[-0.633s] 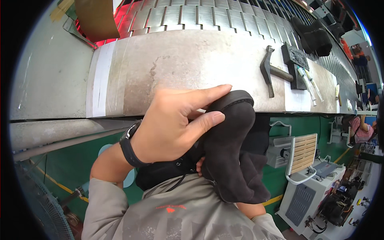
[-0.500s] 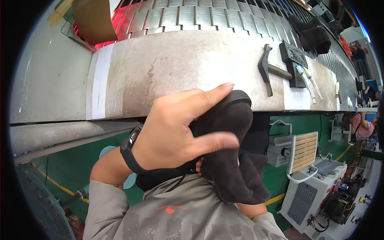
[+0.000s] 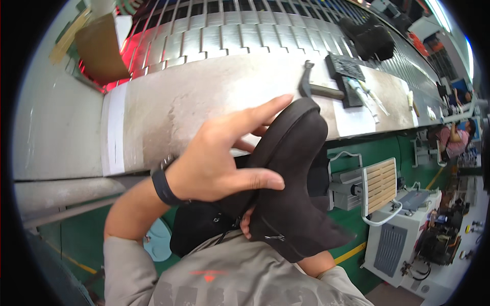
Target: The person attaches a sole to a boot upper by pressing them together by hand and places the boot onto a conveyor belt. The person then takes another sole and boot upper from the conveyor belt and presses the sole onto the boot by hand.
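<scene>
A dark ankle boot [image 3: 293,188] with a thick black sole is tilted in front of my chest, toe toward the bench. A small zip pull shows near its shaft. My left hand [image 3: 214,158], with a dark band at the wrist, spans the sole; the thumb lies against the upper and the index finger reaches the toe edge. My right hand [image 3: 246,224] supports the boot from beneath near the heel. Only a few of its fingertips show, and the boot hides the rest.
On the bench [image 3: 204,107] lie a hammer [image 3: 324,92], a black block [image 3: 347,76] and syringe-like tubes [image 3: 365,97]. Beyond runs a slatted metal conveyor [image 3: 240,35] bearing another dark boot [image 3: 370,38]. Right of me stand a wooden-slatted seat [image 3: 379,186] and a machine [image 3: 390,250]; people sit farther off.
The boot has turned, so more of its sole edge and its zip pull show. My left hand has shifted along the sole with it. The whole view has tilted slightly.
</scene>
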Tool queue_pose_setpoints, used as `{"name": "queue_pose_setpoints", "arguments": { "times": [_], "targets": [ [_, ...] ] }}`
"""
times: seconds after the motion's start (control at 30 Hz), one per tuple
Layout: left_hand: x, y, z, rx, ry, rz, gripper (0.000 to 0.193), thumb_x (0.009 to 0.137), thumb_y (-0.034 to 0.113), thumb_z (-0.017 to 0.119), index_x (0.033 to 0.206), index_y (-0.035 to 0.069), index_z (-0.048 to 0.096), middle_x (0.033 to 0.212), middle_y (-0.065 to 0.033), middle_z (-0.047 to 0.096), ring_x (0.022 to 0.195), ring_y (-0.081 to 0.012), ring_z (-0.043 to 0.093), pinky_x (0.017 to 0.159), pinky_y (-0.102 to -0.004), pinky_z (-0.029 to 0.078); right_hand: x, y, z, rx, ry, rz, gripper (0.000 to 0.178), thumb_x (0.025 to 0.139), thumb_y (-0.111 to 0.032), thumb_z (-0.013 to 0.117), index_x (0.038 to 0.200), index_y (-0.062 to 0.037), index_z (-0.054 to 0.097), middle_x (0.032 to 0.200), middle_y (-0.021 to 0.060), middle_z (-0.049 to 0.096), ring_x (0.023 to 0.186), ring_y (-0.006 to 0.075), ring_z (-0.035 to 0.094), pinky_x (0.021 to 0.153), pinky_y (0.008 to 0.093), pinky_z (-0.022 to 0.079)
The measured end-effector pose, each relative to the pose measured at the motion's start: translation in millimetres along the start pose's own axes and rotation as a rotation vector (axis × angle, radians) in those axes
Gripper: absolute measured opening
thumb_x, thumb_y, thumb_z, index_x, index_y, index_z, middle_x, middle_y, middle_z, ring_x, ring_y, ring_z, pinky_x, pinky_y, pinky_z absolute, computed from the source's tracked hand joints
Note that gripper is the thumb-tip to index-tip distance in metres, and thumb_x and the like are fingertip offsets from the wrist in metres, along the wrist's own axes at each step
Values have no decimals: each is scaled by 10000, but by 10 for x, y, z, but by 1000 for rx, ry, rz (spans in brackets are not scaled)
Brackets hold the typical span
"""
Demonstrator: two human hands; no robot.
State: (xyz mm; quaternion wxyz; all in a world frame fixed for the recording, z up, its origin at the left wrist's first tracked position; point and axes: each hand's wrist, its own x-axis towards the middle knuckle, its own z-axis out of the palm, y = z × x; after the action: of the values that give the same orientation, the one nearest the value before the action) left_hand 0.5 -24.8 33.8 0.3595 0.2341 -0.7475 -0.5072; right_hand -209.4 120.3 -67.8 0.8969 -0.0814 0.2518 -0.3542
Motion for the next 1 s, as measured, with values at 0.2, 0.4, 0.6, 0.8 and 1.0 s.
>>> {"name": "queue_pose_setpoints", "arguments": {
  "times": [0.2, 0.4, 0.6, 0.8, 1.0],
  "targets": [
    [26, -46, 253, 13, 113, 27, 787, 864, 71, 932, 1560, -17, 576, 1460, -196, 690, 1224, -192, 710, 929, -294, 644, -186, 99, 244, 303, 47, -9, 452, 1136, -345, 550, 1149, 96, 645, 1023, 279, 697, 967, 390, 717, 846, 483, 608],
    [24, -52, 264, -331, 2, -185, 613, 944, -69, 798, 1525, -46, 603, 1467, -187, 686, 1258, -165, 675, 1019, -291, 602, -311, 66, 414, 270, 226, 22, 507, 1140, -419, 511, 1098, 73, 627, 969, 267, 665, 889, 407, 689, 815, 502, 586],
    [-64, -42, 424, -238, 67, -223, 659, 960, -54, 792, 1573, -39, 550, 1490, -200, 666, 1266, -182, 681, 1039, -304, 594, -217, -63, 528, 203, 399, 15, 458, 1147, -392, 523, 1062, 56, 569, 926, 241, 637, 857, 399, 683, 803, 523, 613],
    [-124, -127, 584, -59, 96, -106, 745, 967, 17, 821, 1625, -40, 476, 1506, -233, 652, 1281, -223, 692, 1045, -346, 595, -163, -4, 245, -66, 247, -78, 551, 1145, -457, 498, 1183, 81, 612, 1059, 282, 682, 941, 409, 725, 836, 514, 635],
    [-149, -108, 599, -59, 191, -99, 788, 948, 146, 834, 1605, -74, 458, 1482, -306, 638, 1330, -381, 690, 1097, -389, 545, -182, 30, 11, 178, -23, -242, 580, 1143, -460, 497, 1227, 92, 656, 1212, 312, 708, 1039, 406, 744, 893, 489, 636]
  ]
}}
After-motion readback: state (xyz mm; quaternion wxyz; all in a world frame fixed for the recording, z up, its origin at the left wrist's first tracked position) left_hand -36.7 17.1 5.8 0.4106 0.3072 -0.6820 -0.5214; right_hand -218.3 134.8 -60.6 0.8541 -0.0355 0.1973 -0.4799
